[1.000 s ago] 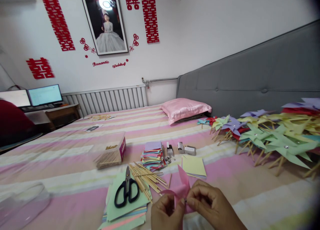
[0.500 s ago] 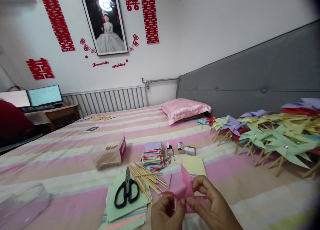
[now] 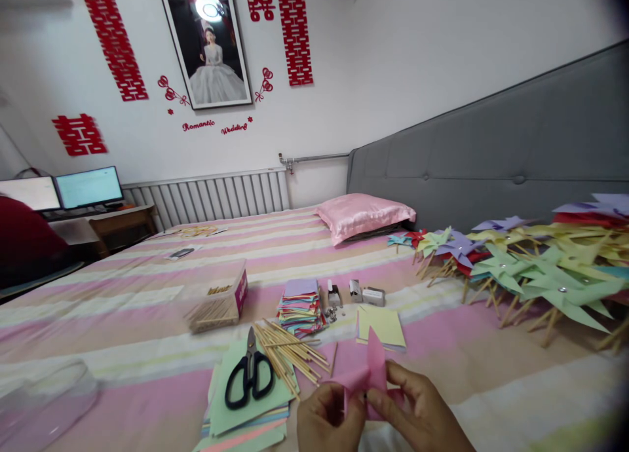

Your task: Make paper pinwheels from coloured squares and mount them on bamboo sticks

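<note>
Two bare hands, both yours, are working over a striped bedspread (image 3: pixel 457 314). Your left hand (image 3: pixel 327 418) is pinching one pink paper pinwheel (image 3: pixel 377 363) between thumb and fingers, at its near left side. Your right hand (image 3: pixel 417 406) is holding the same paper from the other side: one fingertip is pressing at the centre, by one small dark pin (image 3: pixel 365 395), and another is touching the upright blade. How your remaining right fingers are gripping cannot be made out.

Left of your left fingers, one pair of scissors (image 3: pixel 252 357) is lying on one pile of coloured sheets (image 3: pixel 236 419), green uppermost. Just beyond those fingers, a heap of wooden sticks (image 3: pixel 289 350) is lying too tangled to count, with one single stick (image 3: pixel 334 359) resting apart. Farther past your fingertips, one stack of small coloured papers (image 3: pixel 301 301) is standing beside a scatter of tiny metal pieces (image 3: pixel 331 314). One set of yellow sheets (image 3: pixel 383 327) is lying just beyond your right fingers. Well to their right, many other pinwheels (image 3: pixel 563 288) are overlapping, uncountable.

Compared with half a second ago, the pink blade is standing farther right, closer to your right fingers, and the left edge of the yellow sheets is showing more. Your left hand is keeping nearly the same place.
</note>
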Tool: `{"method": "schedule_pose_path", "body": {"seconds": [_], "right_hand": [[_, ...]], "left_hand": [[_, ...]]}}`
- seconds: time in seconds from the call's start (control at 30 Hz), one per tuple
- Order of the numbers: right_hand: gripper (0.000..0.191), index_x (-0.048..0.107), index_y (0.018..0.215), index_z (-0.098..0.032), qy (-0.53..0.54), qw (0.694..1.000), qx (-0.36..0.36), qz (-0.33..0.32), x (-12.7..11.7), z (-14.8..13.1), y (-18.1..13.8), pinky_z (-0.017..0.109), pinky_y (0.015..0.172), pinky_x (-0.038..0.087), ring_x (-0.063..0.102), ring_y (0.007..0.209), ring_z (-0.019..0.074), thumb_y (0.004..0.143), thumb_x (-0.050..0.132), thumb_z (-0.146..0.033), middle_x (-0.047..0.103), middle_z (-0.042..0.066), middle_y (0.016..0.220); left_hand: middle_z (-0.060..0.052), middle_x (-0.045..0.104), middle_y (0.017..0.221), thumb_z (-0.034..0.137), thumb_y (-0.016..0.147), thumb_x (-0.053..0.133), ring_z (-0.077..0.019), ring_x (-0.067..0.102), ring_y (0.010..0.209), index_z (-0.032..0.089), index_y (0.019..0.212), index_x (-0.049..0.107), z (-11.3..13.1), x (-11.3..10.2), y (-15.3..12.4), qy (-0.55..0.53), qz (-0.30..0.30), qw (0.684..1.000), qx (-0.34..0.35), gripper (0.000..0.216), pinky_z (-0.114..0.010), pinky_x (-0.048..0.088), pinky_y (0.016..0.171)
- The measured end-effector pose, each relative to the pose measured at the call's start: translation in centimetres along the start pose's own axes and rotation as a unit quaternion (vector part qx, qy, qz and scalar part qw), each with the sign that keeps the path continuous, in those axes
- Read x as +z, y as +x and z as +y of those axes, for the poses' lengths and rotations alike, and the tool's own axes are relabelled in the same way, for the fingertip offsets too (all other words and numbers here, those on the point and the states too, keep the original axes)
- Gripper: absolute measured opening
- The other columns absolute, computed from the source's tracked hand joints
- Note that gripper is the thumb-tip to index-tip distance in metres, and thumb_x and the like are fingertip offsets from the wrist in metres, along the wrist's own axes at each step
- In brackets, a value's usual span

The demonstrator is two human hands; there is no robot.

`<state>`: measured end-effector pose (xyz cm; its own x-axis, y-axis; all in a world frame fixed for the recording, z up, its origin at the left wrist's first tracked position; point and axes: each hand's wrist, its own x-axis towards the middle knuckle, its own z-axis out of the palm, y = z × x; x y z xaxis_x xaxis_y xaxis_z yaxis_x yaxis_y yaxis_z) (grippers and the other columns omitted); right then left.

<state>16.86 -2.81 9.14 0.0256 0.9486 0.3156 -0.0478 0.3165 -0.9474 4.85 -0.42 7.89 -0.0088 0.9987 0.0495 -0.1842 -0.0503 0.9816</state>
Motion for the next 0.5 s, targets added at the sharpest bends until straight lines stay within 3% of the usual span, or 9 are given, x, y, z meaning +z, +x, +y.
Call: {"method": "schedule_pose_path", "body": {"seconds": [0.3, 0.5], "right_hand": [[0.032, 0.066, 0.091, -0.014, -0.016, 1.0, 0.019, -0.019, -0.33, -0.16, 0.02, 0.035, 0.074, 0.049, 0.059, 0.084, 0.0255, 0.076, 0.058, -0.04, 0.063, 0.01, 0.084], [0.028, 0.066, 0.086, -0.015, -0.023, 0.999, 0.022, -0.011, -0.44, -0.09, 0.06, 0.033, 0.071, 0.048, 0.058, 0.079, 0.0243, 0.076, 0.057, -0.039, 0.065, 0.009, 0.081]], "left_hand": [[-0.004, 0.063, 0.046, 0.044, 0.048, 0.074, -0.0114, 0.052, 0.046, 0.011, 0.051, 0.065, -0.02, 0.07, -0.13, -0.02, -0.014, 1.0, -0.009, 0.034, -0.02, 0.038, 0.049], [0.001, 0.054, 0.038, 0.036, 0.048, 0.074, -0.0071, 0.042, 0.039, 0.012, 0.043, 0.06, 0.46, 0.35, -0.42, -0.009, 0.016, 1.0, -0.008, 0.028, -0.018, 0.029, 0.042]]}}
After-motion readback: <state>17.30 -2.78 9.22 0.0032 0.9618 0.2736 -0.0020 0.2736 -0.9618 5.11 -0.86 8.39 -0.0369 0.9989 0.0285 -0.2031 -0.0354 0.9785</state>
